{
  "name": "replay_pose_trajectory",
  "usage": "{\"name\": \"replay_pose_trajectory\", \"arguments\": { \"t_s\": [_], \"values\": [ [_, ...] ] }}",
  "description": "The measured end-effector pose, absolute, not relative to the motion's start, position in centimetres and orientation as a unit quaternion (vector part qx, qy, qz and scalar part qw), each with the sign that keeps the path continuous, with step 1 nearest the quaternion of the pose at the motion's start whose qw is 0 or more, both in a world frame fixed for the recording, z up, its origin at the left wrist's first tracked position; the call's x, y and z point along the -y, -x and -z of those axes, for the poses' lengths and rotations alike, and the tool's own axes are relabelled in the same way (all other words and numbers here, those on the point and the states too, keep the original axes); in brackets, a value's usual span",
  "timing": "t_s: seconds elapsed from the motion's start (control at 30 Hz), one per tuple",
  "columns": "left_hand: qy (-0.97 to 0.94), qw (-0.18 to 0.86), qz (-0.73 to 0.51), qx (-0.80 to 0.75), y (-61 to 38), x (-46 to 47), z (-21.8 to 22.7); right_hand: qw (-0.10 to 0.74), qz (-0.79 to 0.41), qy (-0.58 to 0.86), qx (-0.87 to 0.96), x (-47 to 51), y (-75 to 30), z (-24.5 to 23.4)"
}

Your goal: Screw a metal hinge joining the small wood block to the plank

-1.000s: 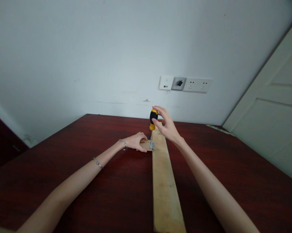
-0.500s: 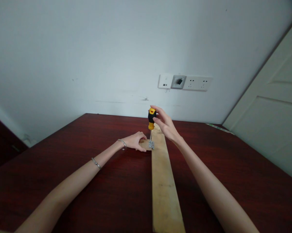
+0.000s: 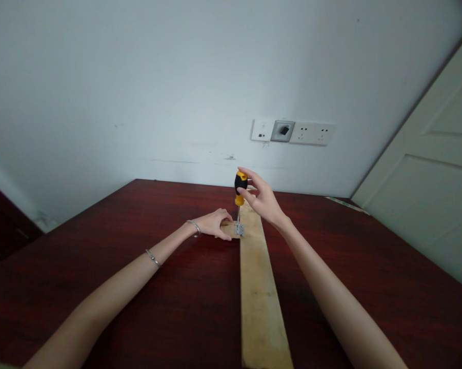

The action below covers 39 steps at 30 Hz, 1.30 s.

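Observation:
My right hand (image 3: pixel 263 197) grips the yellow and black handle of a screwdriver (image 3: pixel 240 183), held upright. Its shaft runs down to a small silver metal hinge (image 3: pixel 239 229). That hinge lies across the seam between a long wooden board (image 3: pixel 258 287) and a small wooden piece (image 3: pixel 231 230) at the board's left side. Thumb and fingers of my left hand (image 3: pixel 214 224) are closed around the small wooden piece from the left. The exact spot where the screwdriver tip meets the hinge is too small to make out.
Everything rests on a dark red wooden table (image 3: pixel 169 307) against a white wall (image 3: pixel 157 92). Wall sockets (image 3: pixel 311 132) sit above the table's back edge. A white panelled door (image 3: pixel 438 179) stands at the right, and a thin strip (image 3: pixel 348 204) lies near the back right corner.
The fingers of my right hand have shifted slightly around the screwdriver handle, and the handle looks a little turned. My left hand, the hinge and the boards stay in place.

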<state>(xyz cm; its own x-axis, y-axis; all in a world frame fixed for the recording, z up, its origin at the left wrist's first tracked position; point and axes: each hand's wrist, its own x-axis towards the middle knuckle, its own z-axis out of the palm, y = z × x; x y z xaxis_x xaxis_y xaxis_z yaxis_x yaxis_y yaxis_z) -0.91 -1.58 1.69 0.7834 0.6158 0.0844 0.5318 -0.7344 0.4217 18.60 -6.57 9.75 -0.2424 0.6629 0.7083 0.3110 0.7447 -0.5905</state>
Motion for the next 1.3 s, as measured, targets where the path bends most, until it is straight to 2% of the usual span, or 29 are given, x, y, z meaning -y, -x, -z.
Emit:
{"name": "replay_pose_trajectory", "arguments": {
  "t_s": [0.1,0.33,0.63,1.3],
  "values": [
    [-0.923,0.191,-0.107,-0.318,0.93,1.68,-1.79,0.537,-0.133,0.329,0.765,6.68,-18.37,-9.6],
    [-0.928,0.186,-0.111,-0.302,0.89,1.43,-1.56,0.501,-0.207,0.3,0.785,6.84,-18.84,-9.92],
    [-0.924,0.184,-0.104,-0.319,0.85,1.69,-1.77,0.517,-0.095,0.339,0.78,6.46,-18.6,-9.45],
    [-0.922,0.182,-0.098,-0.326,0.86,1.6,-1.52,0.52,-0.03,0.349,0.779,6.26,-18.81,-9.37]
  ]
}}
